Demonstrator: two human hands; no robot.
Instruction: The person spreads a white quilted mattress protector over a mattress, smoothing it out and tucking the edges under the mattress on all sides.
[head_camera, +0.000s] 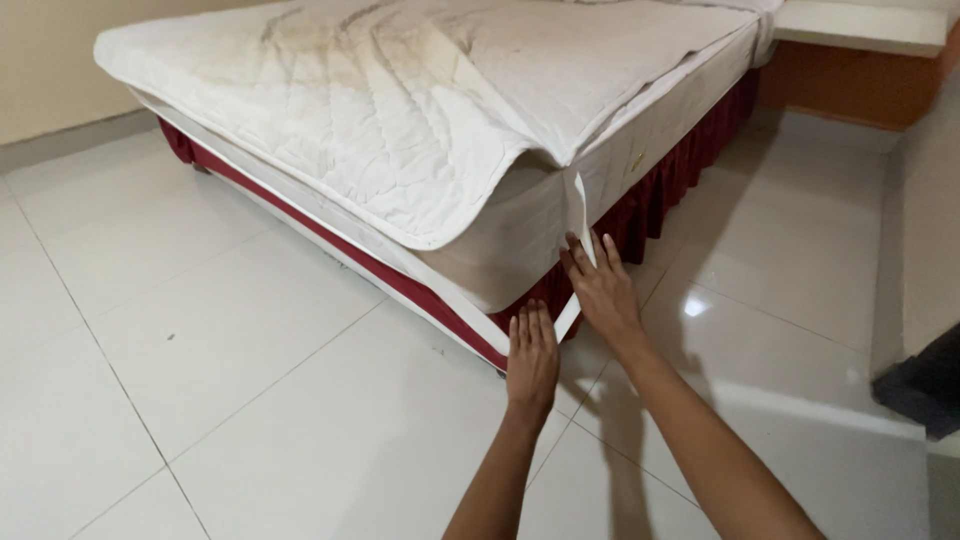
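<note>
Glossy white floor tiles (250, 400), quilted mattress pad (400, 110), both hands' fingers flat, extended, right hand (603, 292) touching elastic strap (582, 215), left hand (531, 357) below.

The quilted mattress pad (400, 110) is matt white cloth, stained; the bed skirt (650, 200) is pleated dark red fabric; the floor (250, 400) is glossy pale tile.

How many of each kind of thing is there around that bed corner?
Hands: 2, left hand and right hand
Strap: 1
Mattress pad: 1
Mattress: 1
Red bed skirt: 1
Total: 6
</note>
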